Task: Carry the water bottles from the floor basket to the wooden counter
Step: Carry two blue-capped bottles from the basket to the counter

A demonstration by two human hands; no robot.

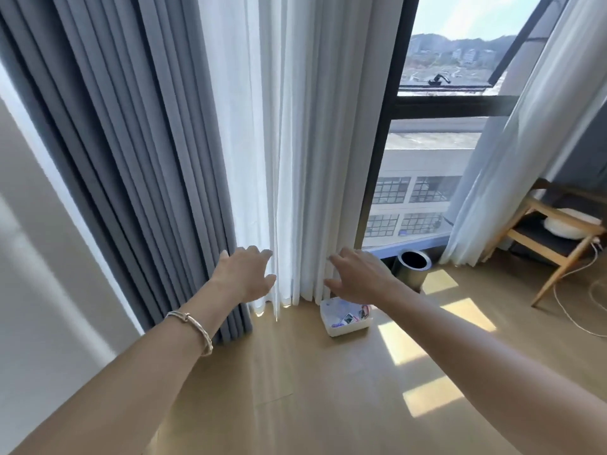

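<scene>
Strong daylight comes through the window [460, 70] at upper right, makes the sheer curtain [295, 142] in the centre glow almost white, and lays hard-edged bright patches on the floor [295, 389] at lower right. The grey curtain [131, 142] and the wall [39, 257] at left are dimmer. Straight lines bow toward the frame edges, and the whole picture is slightly soft.

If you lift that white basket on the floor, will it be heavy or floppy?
Probably light: the white basket looks like thin plastic holding only a few small things. Likely stiff, since its walls stand straight.
</scene>
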